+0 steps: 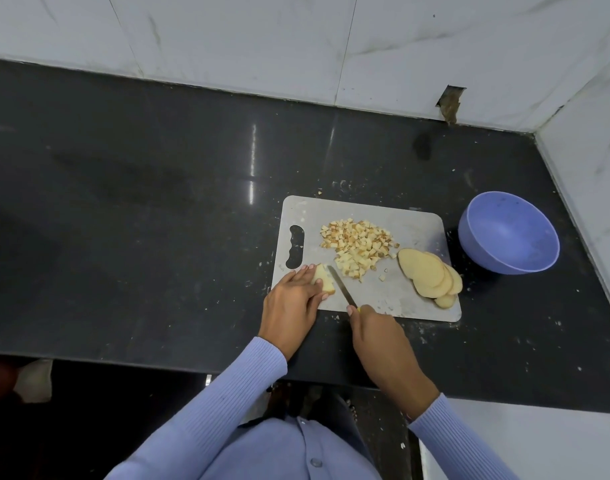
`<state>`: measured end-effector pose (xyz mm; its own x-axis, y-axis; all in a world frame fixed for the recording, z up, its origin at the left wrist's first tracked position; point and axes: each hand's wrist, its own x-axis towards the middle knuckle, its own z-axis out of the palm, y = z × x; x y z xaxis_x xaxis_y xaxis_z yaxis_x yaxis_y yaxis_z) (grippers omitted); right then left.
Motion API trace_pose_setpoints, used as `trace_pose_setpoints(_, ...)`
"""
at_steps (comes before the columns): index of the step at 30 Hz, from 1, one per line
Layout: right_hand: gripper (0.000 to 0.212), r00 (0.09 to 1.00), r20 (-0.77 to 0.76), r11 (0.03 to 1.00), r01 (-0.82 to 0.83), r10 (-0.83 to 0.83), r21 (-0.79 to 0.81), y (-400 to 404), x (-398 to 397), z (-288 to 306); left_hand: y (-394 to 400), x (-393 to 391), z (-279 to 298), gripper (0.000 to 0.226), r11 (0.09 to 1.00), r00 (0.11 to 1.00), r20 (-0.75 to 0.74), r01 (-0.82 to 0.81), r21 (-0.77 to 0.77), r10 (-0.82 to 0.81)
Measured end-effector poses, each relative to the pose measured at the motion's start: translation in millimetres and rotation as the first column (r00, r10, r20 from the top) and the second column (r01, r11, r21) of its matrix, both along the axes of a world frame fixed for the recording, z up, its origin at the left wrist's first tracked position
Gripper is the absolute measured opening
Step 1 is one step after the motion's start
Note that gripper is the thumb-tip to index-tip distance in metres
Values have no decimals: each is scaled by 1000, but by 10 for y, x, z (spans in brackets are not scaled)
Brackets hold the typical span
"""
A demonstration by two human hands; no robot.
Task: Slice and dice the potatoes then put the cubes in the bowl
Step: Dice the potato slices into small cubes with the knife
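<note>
Head view, angled down, close over counter

1. potato piece: a pale yellow stack of cut slices at the near left corner of the cutting board, pressed under the fingertips of the left hand.
2. knife: its narrow blade lies slanted just right of that piece, tip touching it; the right hand holds the yellow handle.
3. potato cubes: a loose heap of small pale and browned dice at the middle of the board, a few strays beside it.
4. potato slices: flat oval rounds overlapping in a fan at the board's right edge.
5. bowl: lilac, round, upright on the dark desk just right of the board, holding no cubes.
</note>
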<state>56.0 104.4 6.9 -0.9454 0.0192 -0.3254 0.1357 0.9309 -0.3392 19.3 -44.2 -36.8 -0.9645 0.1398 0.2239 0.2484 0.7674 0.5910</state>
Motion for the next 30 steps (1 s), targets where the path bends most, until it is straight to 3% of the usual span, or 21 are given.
trace_pose_setpoints(15,36,1000,-31,1000,1,-1,1,-51,-88,5,10,14,20,16,1000,999,-37,1,11,0)
trace_pose_setpoints(18,36,999,-32,999,38,-37,21,-5,-99,14,-8,12,-14,19,999,1000,-16,2,37,-2)
trace_pose_setpoints(24,35,998,-44,999,-39,38,-7,-156,-103,75,-32,13,-20,17,990,999,49,-18,142,12)
trace_pose_setpoints(30,40,1000,15,1000,-9,9,21,-253,-133,65,-49,-8,-12,15,990,998,57,0,140,-8)
